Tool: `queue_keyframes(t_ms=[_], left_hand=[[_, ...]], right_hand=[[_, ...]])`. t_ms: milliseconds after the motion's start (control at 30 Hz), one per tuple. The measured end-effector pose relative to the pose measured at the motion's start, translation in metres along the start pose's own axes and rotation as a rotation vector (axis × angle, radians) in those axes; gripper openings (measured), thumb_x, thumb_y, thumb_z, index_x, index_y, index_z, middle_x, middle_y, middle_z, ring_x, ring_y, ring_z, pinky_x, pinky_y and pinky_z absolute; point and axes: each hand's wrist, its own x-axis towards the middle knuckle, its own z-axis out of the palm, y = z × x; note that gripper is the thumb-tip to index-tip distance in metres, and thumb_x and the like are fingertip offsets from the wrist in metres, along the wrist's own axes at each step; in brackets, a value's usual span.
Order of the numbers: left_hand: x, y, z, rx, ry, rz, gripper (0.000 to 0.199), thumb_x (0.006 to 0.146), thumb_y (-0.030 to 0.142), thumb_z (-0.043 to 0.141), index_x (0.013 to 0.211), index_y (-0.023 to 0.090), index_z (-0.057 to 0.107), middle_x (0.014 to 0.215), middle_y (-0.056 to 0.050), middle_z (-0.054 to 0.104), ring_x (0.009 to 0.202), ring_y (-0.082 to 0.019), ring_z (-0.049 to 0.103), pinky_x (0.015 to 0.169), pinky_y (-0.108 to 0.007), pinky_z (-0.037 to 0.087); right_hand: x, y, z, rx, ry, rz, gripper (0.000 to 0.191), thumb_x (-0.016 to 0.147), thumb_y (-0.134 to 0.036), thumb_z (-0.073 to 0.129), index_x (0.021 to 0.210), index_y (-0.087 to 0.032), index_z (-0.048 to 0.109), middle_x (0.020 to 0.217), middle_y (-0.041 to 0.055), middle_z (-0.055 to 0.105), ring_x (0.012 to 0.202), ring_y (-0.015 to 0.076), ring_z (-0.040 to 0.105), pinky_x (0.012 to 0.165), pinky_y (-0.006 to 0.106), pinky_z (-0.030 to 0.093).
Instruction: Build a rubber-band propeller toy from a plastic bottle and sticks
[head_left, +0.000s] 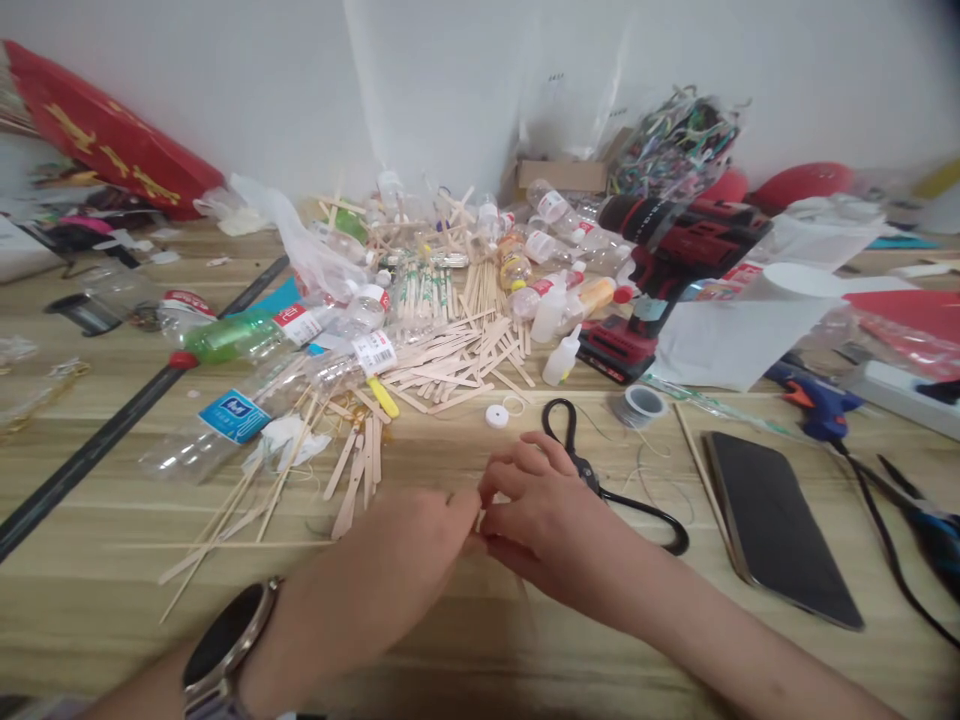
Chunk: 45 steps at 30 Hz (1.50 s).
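My left hand (405,545), wearing a watch (232,635), is closed, its fingers mostly hidden under its back. A thin bamboo skewer (225,546) runs level into its left edge and appears to be gripped there. My right hand (536,510) meets it fingertip to fingertip, with its fingers bent in a pinch. What lies between the fingertips is too small and covered to make out. Just beyond the right hand lie black-handled scissors (585,470), partly hidden by it. A small white disc (496,415) sits on the table ahead of both hands.
Flat wooden sticks (457,365) are heaped ahead, among plastic bottles (232,415). A red and black cordless drill (652,270) stands behind a spool (641,404) and a small dropper bottle (562,357). To the right are a phone (776,525) and a glue gun (817,400) with its cord.
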Motion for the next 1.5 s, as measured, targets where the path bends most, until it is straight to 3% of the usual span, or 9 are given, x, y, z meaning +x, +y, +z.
queue_keyframes(t_ms=[100, 233, 333, 567, 667, 1000, 1200, 1367, 1500], left_hand=[[0.002, 0.002, 0.002, 0.101, 0.07, -0.024, 0.021, 0.091, 0.002, 0.045, 0.084, 0.019, 0.053, 0.071, 0.0, 0.066, 0.06, -0.02, 0.064, 0.053, -0.029, 0.044], [-0.005, 0.019, -0.004, 0.226, 0.445, 0.175, 0.016, 0.099, 0.014, 0.044, 0.086, 0.016, 0.055, 0.088, -0.008, 0.069, 0.082, -0.025, 0.065, 0.07, -0.038, 0.049], [-0.015, 0.019, -0.002, 0.153, 0.544, 0.213, 0.027, 0.102, 0.023, 0.042, 0.078, 0.019, 0.052, 0.07, 0.0, 0.062, 0.064, -0.017, 0.056, 0.063, -0.031, 0.044], [-0.045, -0.079, 0.006, 0.352, 0.382, -0.55, 0.031, 0.098, 0.026, 0.042, 0.071, 0.021, 0.057, 0.068, -0.006, 0.065, 0.067, -0.025, 0.059, 0.062, -0.034, 0.041], [-0.055, -0.111, -0.002, 0.355, 0.349, -0.746, 0.026, 0.094, 0.029, 0.045, 0.079, 0.019, 0.063, 0.078, -0.01, 0.069, 0.077, -0.028, 0.063, 0.069, -0.036, 0.044], [-0.048, -0.132, -0.004, 0.402, 0.241, -0.732, 0.033, 0.089, 0.018, 0.041, 0.07, 0.02, 0.068, 0.071, -0.01, 0.065, 0.069, -0.026, 0.06, 0.065, -0.035, 0.043], [-0.037, -0.1, -0.001, 0.365, 0.342, -0.66, 0.027, 0.095, 0.023, 0.045, 0.076, 0.02, 0.064, 0.082, -0.008, 0.068, 0.082, -0.026, 0.062, 0.075, -0.036, 0.047], [0.002, -0.033, 0.012, -0.093, 0.334, -0.139, 0.023, 0.098, 0.018, 0.048, 0.085, 0.018, 0.067, 0.086, -0.003, 0.069, 0.083, -0.018, 0.065, 0.077, -0.029, 0.05], [0.029, -0.008, 0.011, -0.056, 0.381, -0.036, 0.024, 0.098, 0.015, 0.049, 0.085, 0.014, 0.068, 0.086, -0.006, 0.069, 0.083, -0.019, 0.064, 0.076, -0.031, 0.051]], right_hand=[[-0.003, 0.003, 0.007, 0.019, 0.094, -0.008, 0.017, 0.087, -0.019, 0.071, 0.07, -0.02, 0.071, 0.088, 0.0019, 0.069, 0.093, 0.0201, 0.056, 0.102, 0.048, 0.028], [-0.007, 0.014, 0.014, 0.01, 0.227, 0.036, 0.021, 0.088, -0.017, 0.069, 0.067, -0.02, 0.068, 0.085, 0.0028, 0.066, 0.093, 0.0214, 0.053, 0.095, 0.043, 0.031], [-0.011, 0.029, 0.018, 0.006, 0.333, 0.132, 0.018, 0.09, -0.019, 0.064, 0.074, -0.023, 0.07, 0.076, 0.0025, 0.065, 0.087, 0.023, 0.051, 0.088, 0.043, 0.03], [-0.015, 0.05, 0.033, 0.019, 0.33, 0.223, 0.02, 0.094, -0.019, 0.056, 0.074, -0.021, 0.059, 0.074, 0.0011, 0.066, 0.079, 0.0223, 0.053, 0.078, 0.038, 0.029], [-0.015, 0.05, 0.039, -0.029, 0.284, 0.191, 0.018, 0.094, -0.018, 0.056, 0.077, -0.021, 0.06, 0.075, 0.0017, 0.066, 0.08, 0.0228, 0.054, 0.08, 0.038, 0.029], [-0.018, 0.051, 0.044, -0.044, 0.236, 0.202, 0.012, 0.093, -0.015, 0.061, 0.083, -0.019, 0.064, 0.081, 0.0031, 0.068, 0.083, 0.0238, 0.057, 0.082, 0.037, 0.03], [-0.017, 0.05, 0.045, -0.063, 0.22, 0.211, 0.01, 0.091, -0.014, 0.064, 0.084, -0.02, 0.067, 0.081, 0.0029, 0.068, 0.083, 0.0233, 0.058, 0.079, 0.035, 0.033], [-0.015, 0.047, 0.035, -0.111, 0.23, 0.207, 0.012, 0.092, -0.016, 0.062, 0.083, -0.02, 0.068, 0.08, 0.0045, 0.069, 0.082, 0.0245, 0.058, 0.075, 0.035, 0.033], [-0.015, 0.046, 0.025, -0.193, 0.343, 0.186, 0.014, 0.095, -0.022, 0.059, 0.086, -0.019, 0.069, 0.081, 0.0059, 0.07, 0.081, 0.0255, 0.058, 0.072, 0.036, 0.031]])
